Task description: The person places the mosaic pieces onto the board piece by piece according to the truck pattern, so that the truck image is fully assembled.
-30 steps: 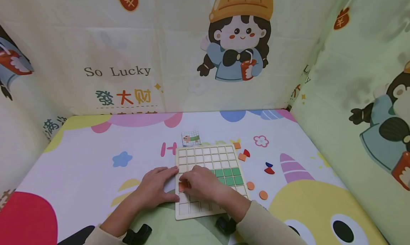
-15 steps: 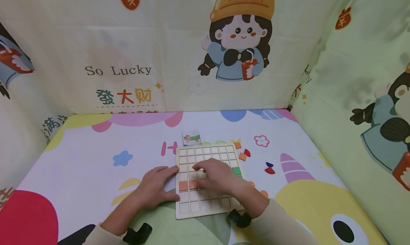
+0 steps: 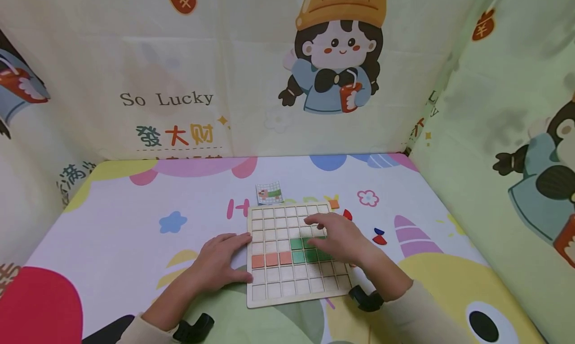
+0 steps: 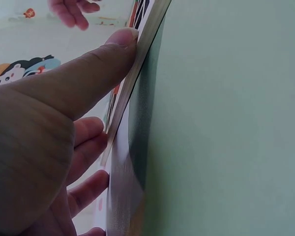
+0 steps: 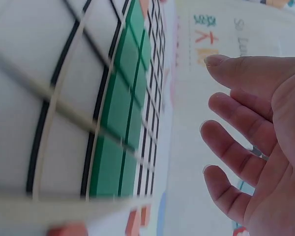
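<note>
A wooden grid board (image 3: pixel 274 290) lies on the patterned tablecloth, divided into small square cells. Three orange square tiles (image 3: pixel 271 259) sit in a row at its left side, and two rows of green square tiles (image 3: pixel 298 256) continue to their right. My left hand (image 3: pixel 216 264) rests at the board's left edge, its thumb (image 4: pixel 96 73) touching the rim in the left wrist view. Above the board's right half hovers my right hand (image 3: pixel 346 240), fingers loosely bent and holding nothing. It hides some green tiles in the head view; the right wrist view shows its fingers apart.
A small picture card (image 3: pixel 269 194) leans behind the board. To the right lie an orange square (image 3: pixel 334 204), a red quarter-round piece (image 3: pixel 348 214), and a blue piece (image 3: pixel 379 231) beside a red piece (image 3: pixel 380 240). Printed cloth walls (image 3: pixel 242 74) enclose the table.
The right hand has let go of an orange tile and moved right across the board, uncovering three orange tiles and the left green ones. The left hand has stayed at the board's edge.
</note>
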The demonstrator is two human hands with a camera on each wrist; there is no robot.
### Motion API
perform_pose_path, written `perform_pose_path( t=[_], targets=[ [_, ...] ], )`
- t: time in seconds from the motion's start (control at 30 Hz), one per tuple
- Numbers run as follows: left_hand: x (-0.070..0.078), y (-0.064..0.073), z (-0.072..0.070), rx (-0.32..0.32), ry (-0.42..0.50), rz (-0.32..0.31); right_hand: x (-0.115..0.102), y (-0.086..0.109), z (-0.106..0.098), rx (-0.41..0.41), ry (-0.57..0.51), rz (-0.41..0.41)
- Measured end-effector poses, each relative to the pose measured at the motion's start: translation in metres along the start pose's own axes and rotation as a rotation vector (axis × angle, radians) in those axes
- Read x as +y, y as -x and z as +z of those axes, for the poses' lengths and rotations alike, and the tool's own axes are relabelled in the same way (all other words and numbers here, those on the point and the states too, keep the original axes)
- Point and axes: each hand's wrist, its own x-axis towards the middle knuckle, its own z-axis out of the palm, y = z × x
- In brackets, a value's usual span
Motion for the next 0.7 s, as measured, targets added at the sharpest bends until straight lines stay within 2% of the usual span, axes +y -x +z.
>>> perform_pose_path(
  t=[0.33, 0.7],
  targets=[
    [-0.001, -0.001, 0.001, -0.006, 0.003, -0.002, 0.036, 0.005, -0.015, 0.057, 0.059, 0.064],
    [-0.002, -0.001, 0.003, 0.006, 0.006, 0.005, 0.066, 0.005, -0.019, 0.094, 0.097, 0.125]
  ],
)
